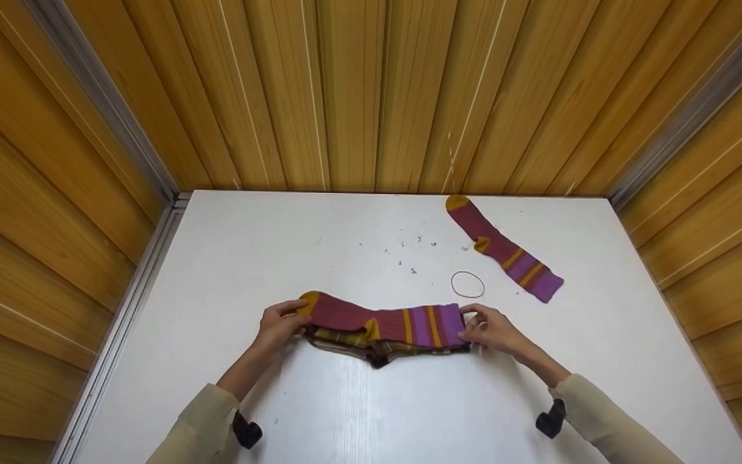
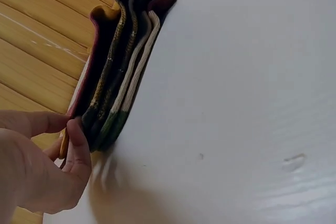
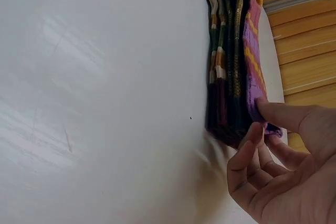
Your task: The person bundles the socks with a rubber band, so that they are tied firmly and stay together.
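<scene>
A maroon sock (image 1: 342, 314) with mustard toe and heel and a purple striped cuff lies lengthwise on top of a stack of patterned socks (image 1: 339, 337). At its toe, my left hand (image 1: 277, 327) pinches the fabric between thumb and fingers. My right hand (image 1: 492, 330) pinches the purple cuff at the other end. From the left wrist view, several dark, green and cream layers of the sock stack (image 2: 113, 82) show below the maroon one. The right wrist view shows my thumb on the purple cuff (image 3: 253, 85), with fingers curled under its edge.
A matching maroon sock (image 1: 494, 238) lies diagonally at the back right of the white table (image 1: 216, 258). Nearer the stack is a thin reddish rubber band (image 1: 452, 284). Small dark specks (image 1: 413, 270) dot the table's middle. Wood-patterned walls (image 1: 345, 96) stand behind and at both sides.
</scene>
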